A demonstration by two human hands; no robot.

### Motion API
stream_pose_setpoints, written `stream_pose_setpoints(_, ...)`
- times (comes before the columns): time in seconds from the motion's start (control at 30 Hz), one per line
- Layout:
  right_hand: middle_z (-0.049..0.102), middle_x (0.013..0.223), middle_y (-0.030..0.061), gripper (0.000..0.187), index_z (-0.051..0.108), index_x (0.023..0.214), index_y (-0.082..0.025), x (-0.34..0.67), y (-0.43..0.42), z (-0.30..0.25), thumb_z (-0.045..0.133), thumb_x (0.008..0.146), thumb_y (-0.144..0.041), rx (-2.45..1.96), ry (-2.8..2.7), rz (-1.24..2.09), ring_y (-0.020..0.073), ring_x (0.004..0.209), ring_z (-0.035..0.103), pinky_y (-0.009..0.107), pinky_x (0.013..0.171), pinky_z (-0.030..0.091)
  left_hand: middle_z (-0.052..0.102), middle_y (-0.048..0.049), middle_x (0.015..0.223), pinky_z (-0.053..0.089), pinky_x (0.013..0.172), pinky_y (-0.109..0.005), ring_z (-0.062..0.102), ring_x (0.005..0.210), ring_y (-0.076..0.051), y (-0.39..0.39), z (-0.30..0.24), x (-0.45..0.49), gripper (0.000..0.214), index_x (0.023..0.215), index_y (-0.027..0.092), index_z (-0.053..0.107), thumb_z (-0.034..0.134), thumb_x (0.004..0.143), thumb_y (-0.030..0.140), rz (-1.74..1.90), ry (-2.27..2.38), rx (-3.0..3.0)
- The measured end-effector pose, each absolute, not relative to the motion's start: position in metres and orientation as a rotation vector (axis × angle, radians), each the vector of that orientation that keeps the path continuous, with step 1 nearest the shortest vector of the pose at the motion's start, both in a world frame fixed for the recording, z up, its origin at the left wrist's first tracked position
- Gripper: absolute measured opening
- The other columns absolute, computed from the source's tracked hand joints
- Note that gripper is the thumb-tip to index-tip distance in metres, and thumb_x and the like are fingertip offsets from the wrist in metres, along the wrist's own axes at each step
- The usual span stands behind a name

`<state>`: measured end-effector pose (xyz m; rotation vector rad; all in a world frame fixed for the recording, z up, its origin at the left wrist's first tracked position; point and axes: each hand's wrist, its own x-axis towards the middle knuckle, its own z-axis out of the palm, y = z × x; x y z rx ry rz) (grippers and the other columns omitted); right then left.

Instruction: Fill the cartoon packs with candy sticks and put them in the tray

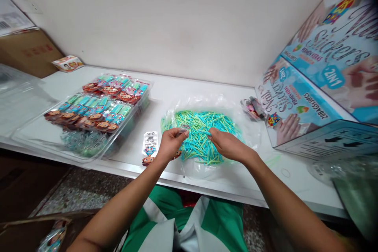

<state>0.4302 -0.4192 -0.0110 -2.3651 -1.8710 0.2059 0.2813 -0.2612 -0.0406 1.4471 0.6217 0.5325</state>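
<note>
Your left hand [170, 143] sits at the near-left side of the pile of blue and green sticks [201, 136], its fingers [180, 134] pinched shut on a small clear plastic packet [183, 129] held just above the pile. Your right hand [227, 144] rests on the pile's right half, fingers drawn together at the tip around one blue stick [206, 131], though how firmly they grip it you cannot tell. The sticks lie on a clear plastic bag [212, 104] spread near the front edge of the white table [174, 86], about midway along it. Just left of your left hand, a printed header card [149, 143] with a barcode lies flat by the front edge. Further left, a clear plastic tray [97, 114] holds rows of finished packets with cartoon-face toppers. At the right end of the table stand blue display boxes [298, 102] reading "Nail Stickers", "2IN1" and "20BAGS×30PCS", seen upside down. A brown carton [29, 51] sits at the far left corner.
</note>
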Motion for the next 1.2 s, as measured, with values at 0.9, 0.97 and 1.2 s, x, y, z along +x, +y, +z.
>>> stream_pose_setpoints(0.9, 0.066, 0.099, 0.0163, 0.044, 0.039, 0.129, -0.006, 0.397, -0.395, 0.026, 0.035, 0.085, -0.009, -2.444, -2.214, 0.504, 0.0251, 0.082, 0.064, 0.029, 0.060, 0.039, 0.064, -0.0076, 0.083, 0.035, 0.080, -0.038, 0.055, 0.083, -0.022, -0.270, -0.033, 0.258, 0.022, 0.102, 0.017, 0.058, 0.042, 0.089, 0.024, 0.521, 0.162, 2.776)
stream_pose_setpoints(0.97, 0.065, 0.104, 0.0186, 0.057, 0.025, 0.139, -0.003, 0.397, -0.394, 0.025, 0.036, 0.083, -0.007, -2.420, -2.217, 0.534, 0.0270, 0.089, 0.063, 0.031, 0.064, 0.041, 0.063, -0.0082, 0.083, 0.036, 0.076, -0.036, 0.055, 0.082, -0.023, -0.277, -0.027, 0.256, 0.022, 0.103, 0.016, 0.055, 0.039, 0.090, 0.025, 0.389, 0.143, 2.754)
stream_pose_setpoints(1.2, 0.064, 0.110, 0.0130, 0.042, 0.052, 0.122, -0.016, 0.415, -0.398, 0.036, 0.046, 0.088, -0.040, -2.090, -2.019, 0.734, 0.0249, 0.096, 0.059, 0.030, 0.071, 0.042, 0.058, -0.0014, 0.066, 0.036, 0.056, -0.025, 0.053, 0.059, -0.014, -0.291, -0.034, 0.251, 0.029, 0.078, 0.019, 0.050, 0.038, 0.090, 0.043, 0.209, 0.264, 1.891)
